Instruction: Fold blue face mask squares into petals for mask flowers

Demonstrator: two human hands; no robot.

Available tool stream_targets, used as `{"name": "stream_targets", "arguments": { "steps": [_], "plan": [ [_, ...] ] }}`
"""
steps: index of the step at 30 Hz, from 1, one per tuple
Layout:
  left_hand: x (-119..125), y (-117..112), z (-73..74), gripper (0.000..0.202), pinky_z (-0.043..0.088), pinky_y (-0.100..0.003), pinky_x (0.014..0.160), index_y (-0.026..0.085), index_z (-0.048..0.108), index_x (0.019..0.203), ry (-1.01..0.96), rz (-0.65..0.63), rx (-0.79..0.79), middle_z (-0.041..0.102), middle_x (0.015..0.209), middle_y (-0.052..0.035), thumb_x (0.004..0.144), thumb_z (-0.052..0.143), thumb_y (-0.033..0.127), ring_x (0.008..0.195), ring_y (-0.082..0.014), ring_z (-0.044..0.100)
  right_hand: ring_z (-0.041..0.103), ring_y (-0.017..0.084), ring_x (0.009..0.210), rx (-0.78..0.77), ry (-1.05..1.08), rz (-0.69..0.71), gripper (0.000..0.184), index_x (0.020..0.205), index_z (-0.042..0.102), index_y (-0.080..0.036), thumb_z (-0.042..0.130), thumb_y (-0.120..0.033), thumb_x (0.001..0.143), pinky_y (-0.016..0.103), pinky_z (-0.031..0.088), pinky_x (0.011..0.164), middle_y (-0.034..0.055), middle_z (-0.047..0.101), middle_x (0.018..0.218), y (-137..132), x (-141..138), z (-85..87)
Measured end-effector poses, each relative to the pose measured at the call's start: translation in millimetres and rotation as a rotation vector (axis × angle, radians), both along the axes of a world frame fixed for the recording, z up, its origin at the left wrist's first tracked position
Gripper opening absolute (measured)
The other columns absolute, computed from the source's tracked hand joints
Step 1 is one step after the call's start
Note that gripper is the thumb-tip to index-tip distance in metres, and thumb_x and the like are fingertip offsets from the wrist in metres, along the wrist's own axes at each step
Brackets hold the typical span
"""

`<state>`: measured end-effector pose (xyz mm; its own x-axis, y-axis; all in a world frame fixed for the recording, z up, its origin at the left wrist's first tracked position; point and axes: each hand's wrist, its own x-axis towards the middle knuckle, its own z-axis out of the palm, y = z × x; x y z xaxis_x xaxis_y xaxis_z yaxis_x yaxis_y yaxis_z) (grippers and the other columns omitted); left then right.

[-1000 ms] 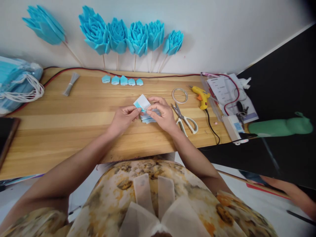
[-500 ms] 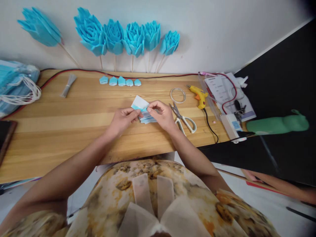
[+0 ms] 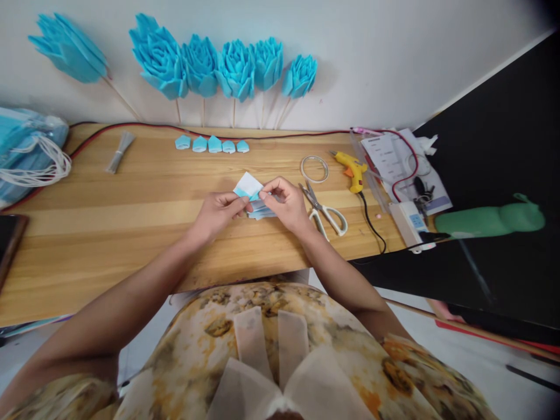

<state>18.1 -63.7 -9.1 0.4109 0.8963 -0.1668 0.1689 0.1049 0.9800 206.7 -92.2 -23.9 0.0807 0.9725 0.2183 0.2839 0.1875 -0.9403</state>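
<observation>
Between my two hands is a small square of blue and white fabric point(image 3: 248, 185), its blue lower edge folded over. My left hand point(image 3: 221, 211) pinches it at the left, thumb against fingers. At the right edge my right hand point(image 3: 285, 201) grips it the same way. Beneath it lies a stack of pale blue pieces point(image 3: 261, 210), partly hidden by my hands. Scissors point(image 3: 322, 209) with white handles lie just right of my right hand. Farther back sits a row of several small folded blue pieces point(image 3: 214, 144).
Several blue fabric flowers point(image 3: 236, 69) on sticks lean along the wall. To the right are a tape roll point(image 3: 327, 169), a yellow glue gun point(image 3: 352, 169), a power strip point(image 3: 411, 224) and a green bottle point(image 3: 490, 220). Bagged masks point(image 3: 30, 154) and a twist-tie bundle point(image 3: 119, 153) lie left.
The fabric square has shifted slightly down and right between my fingers, showing more of its white face. Both hands keep their pinch. At the lower right, another person's arm has left the view.
</observation>
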Motion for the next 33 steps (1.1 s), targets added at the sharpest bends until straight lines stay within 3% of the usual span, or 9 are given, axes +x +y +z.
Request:
{"name": "stream_targets", "arguments": {
  "steps": [4, 8, 13, 19, 24, 29, 33],
  "plan": [
    [0, 0, -0.3, 0.034, 0.039, -0.025, 0.056, 0.017, 0.073, 0.068, 0.012, -0.011, 0.031, 0.065, 0.062, -0.003, 0.078, 0.068, 0.05, 0.056, -0.0117, 0.048, 0.062, 0.012, 0.071, 0.001, 0.061, 0.021, 0.021, 0.093, 0.061, -0.022, 0.069, -0.037, 0.082, 0.028, 0.049, 0.069, -0.0024, 0.067, 0.079, 0, -1, -0.1],
    [1, -1, 0.6, 0.031, 0.035, -0.024, 0.053, 0.017, 0.072, 0.069, 0.03, 0.007, 0.06, 0.064, 0.061, -0.0006, 0.076, 0.072, 0.047, 0.054, -0.0103, 0.046, 0.064, 0.014, 0.073, -0.048, 0.095, 0.077, 0.044, 0.121, 0.058, -0.023, 0.069, -0.041, 0.082, 0.029, 0.053, 0.069, -0.002, 0.069, 0.082, 1, 0, -1.2],
    [1, 0, 0.3, 0.026, 0.037, -0.023, 0.054, 0.017, 0.07, 0.068, -0.01, 0.056, 0.057, 0.066, 0.065, -0.0009, 0.076, 0.072, 0.042, 0.055, -0.0094, 0.047, 0.066, 0.016, 0.079, -0.079, 0.096, 0.166, 0.058, 0.133, 0.056, -0.023, 0.069, -0.048, 0.083, 0.031, 0.057, 0.074, 0.0006, 0.071, 0.09, 2, 2, -7.0],
    [0, 2, -1.2, 0.024, 0.041, -0.023, 0.056, 0.017, 0.067, 0.074, -0.058, 0.057, 0.059, 0.067, 0.068, -0.0016, 0.078, 0.07, 0.04, 0.058, -0.0096, 0.05, 0.069, 0.019, 0.097, -0.07, 0.118, 0.266, 0.057, 0.134, 0.057, -0.022, 0.071, -0.044, 0.083, 0.032, 0.057, 0.086, 0.0048, 0.074, 0.109, 1, 4, -9.6],
    [0, -1, 3.2, 0.023, 0.045, -0.024, 0.063, 0.017, 0.067, 0.075, -0.048, 0.005, 0.108, 0.067, 0.071, -0.0007, 0.078, 0.072, 0.04, 0.064, -0.0111, 0.056, 0.069, 0.019, 0.1, -0.061, 0.018, 0.205, 0.051, 0.133, 0.061, -0.025, 0.069, -0.038, 0.084, 0.033, 0.057, 0.087, 0.0046, 0.073, 0.117, -1, 5, -2.9],
    [2, -1, 0.8, 0.035, 0.042, -0.023, 0.057, 0.017, 0.067, 0.08, -0.118, 0.055, 0.067, 0.062, 0.067, 0.0002, 0.073, 0.077, 0.05, 0.059, -0.01, 0.051, 0.069, 0.02, 0.106, -0.011, -0.007, 0.181, 0.05, 0.128, 0.064, -0.023, 0.071, -0.034, 0.08, 0.035, 0.056, 0.094, 0.0055, 0.071, 0.126, 0, 4, -1.5],
    [2, 0, -0.7, 0.037, 0.041, -0.022, 0.055, 0.018, 0.07, 0.078, -0.096, 0.022, 0.026, 0.062, 0.065, 0.0, 0.072, 0.077, 0.054, 0.058, -0.0098, 0.05, 0.068, 0.021, 0.109, -0.022, -0.02, 0.142, 0.048, 0.127, 0.065, -0.024, 0.071, -0.036, 0.08, 0.036, 0.056, 0.096, 0.0056, 0.071, 0.126, 0, 3, -3.0]
  ]
}}
